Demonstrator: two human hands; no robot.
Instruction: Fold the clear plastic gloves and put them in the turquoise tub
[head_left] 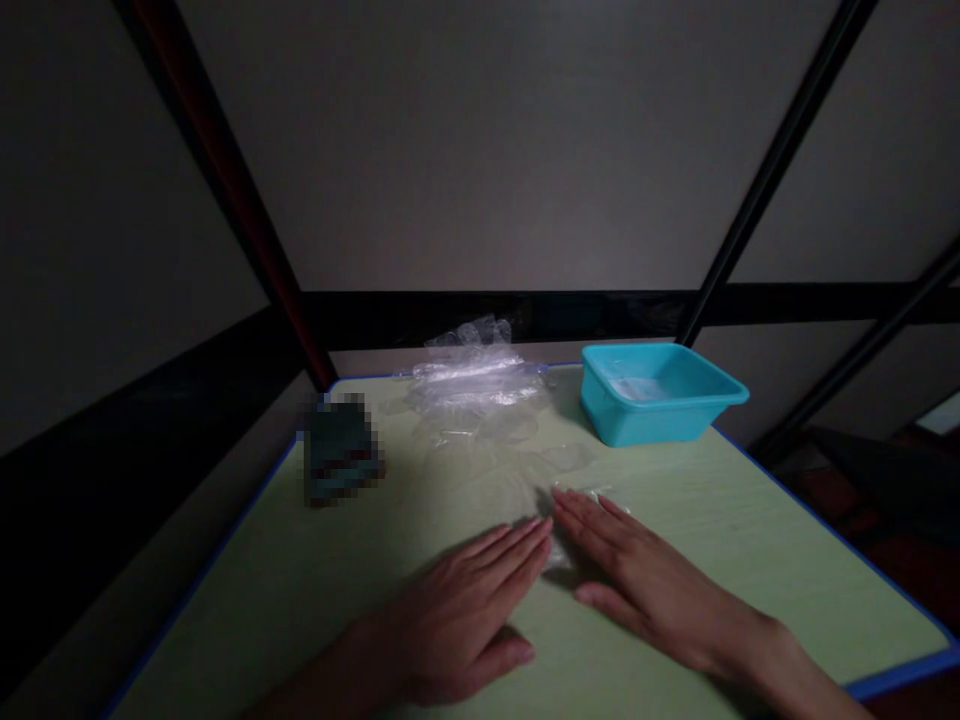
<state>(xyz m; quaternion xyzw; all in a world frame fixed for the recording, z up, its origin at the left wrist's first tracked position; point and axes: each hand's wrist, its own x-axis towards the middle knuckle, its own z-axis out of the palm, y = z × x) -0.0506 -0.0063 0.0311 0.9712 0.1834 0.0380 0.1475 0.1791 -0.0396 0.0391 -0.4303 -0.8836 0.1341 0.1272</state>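
Both of my hands lie palm down over a clear plastic sheet or bag [559,552] on the pale green table. My left hand [469,605] has its fingers stretched out, their tips at the plastic's left edge. Just to the right, my right hand [637,565] rests flat on the plastic, fingers straight and thumb apart. Most of this piece is hidden under the hands, so I cannot tell its exact shape. Farther back, a loose pile of clear plastic bags [480,385] is heaped near the table's far edge, with thin pieces spread in front of it.
A turquoise plastic basin [660,392] stands at the back right, with something pale inside. At the left edge sits a dark, pixelated object [341,450]. The table [750,540] has a blue rim and stands against a grey panelled wall [495,150].
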